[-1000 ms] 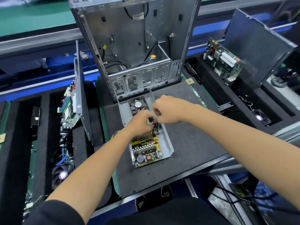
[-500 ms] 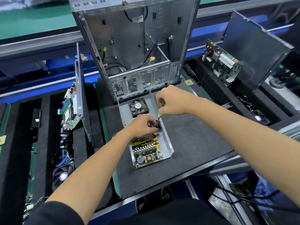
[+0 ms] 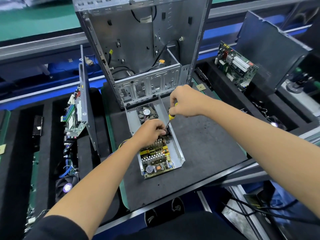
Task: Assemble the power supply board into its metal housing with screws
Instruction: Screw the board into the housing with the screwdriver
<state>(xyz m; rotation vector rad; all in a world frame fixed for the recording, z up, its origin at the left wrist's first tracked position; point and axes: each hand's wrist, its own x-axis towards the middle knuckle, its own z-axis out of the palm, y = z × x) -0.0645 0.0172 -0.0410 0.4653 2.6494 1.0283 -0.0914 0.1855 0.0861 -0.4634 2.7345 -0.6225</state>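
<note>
The power supply board [image 3: 155, 158], green with heatsinks and coils, lies inside its open grey metal housing [image 3: 178, 149] on the black mat. A small fan [image 3: 147, 112] sits at the housing's far end. My right hand [image 3: 186, 103] grips a yellow-and-black screwdriver [image 3: 171, 116] held upright, its shaft running down toward the board's far right corner. My left hand [image 3: 150, 132] rests on the board's far end, fingers curled and pinching at the screwdriver's tip; what they hold is hidden.
A tall open computer case [image 3: 147, 49] stands just behind the housing. A side panel with a motherboard [image 3: 78, 111] leans at the left. Another circuit board [image 3: 235, 64] leans on a dark panel at the right. Foam trays flank the black mat [image 3: 207, 144].
My right hand has risen and moved away from the left hand, bringing the screwdriver upright. The left hand stays at the board's far end by the tip.
</note>
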